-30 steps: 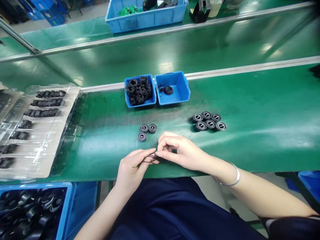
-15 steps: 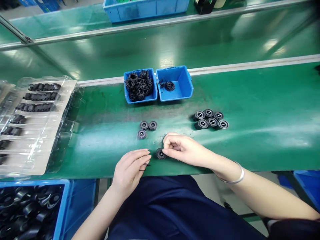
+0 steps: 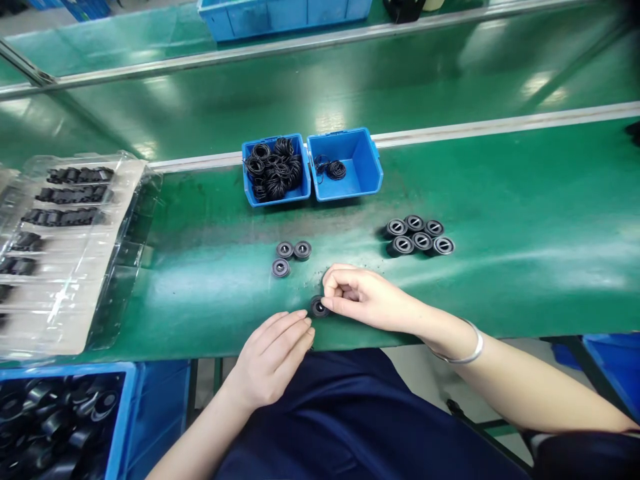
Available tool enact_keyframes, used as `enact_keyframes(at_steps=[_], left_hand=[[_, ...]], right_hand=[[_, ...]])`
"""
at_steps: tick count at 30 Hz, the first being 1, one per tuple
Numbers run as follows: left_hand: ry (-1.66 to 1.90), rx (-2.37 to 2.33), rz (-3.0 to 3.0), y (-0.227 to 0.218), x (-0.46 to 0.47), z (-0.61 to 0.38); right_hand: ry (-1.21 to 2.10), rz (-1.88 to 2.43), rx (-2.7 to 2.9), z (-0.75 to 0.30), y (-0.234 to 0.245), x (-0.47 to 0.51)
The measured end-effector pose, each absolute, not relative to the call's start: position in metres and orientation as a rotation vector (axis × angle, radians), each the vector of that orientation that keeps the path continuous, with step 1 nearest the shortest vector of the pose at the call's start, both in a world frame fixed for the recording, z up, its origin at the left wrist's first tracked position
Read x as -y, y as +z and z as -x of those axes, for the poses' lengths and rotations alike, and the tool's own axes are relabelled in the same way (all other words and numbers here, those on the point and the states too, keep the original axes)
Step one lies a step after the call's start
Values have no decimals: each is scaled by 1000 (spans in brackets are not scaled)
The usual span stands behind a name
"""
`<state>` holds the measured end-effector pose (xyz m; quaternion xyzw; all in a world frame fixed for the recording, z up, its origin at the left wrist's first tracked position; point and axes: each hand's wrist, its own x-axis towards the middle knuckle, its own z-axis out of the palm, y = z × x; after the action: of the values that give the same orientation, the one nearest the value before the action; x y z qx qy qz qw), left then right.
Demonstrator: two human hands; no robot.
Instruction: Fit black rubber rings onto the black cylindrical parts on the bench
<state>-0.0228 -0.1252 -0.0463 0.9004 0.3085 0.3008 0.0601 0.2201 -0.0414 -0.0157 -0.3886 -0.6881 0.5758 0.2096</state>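
My right hand is closed, with thumb and forefinger at the rim of a black round part that stands on the green work surface. Just left of it is my left hand, palm down, its fingers together and pointing at the part. A dark sliver of thin black rings shows under its fingertips; the rest is hidden by the fingers. Behind the hands stand three small black round parts. To the right is a group of several taller black round parts, each with a light bar across its top.
Two blue bins sit farther back: the left bin holds many black rings, the right bin a few. On the left lies a clear plastic tray with rows of black parts. A blue crate of black parts stands at lower left.
My left hand has turned palm down and moved right, closer to the round part, so the thin rings in it are now mostly covered. My right hand stays at the part.
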Motion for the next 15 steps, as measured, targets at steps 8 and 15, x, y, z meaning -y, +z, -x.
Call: enact_keyframes(at_steps=[8, 15], left_hand=[[829, -840, -2813, -41, 123, 17], [738, -877, -2858, -31, 118, 14]], right_hand=[[1577, 1102, 1919, -219, -17, 42], [1893, 1170, 1704, -218, -18, 42]])
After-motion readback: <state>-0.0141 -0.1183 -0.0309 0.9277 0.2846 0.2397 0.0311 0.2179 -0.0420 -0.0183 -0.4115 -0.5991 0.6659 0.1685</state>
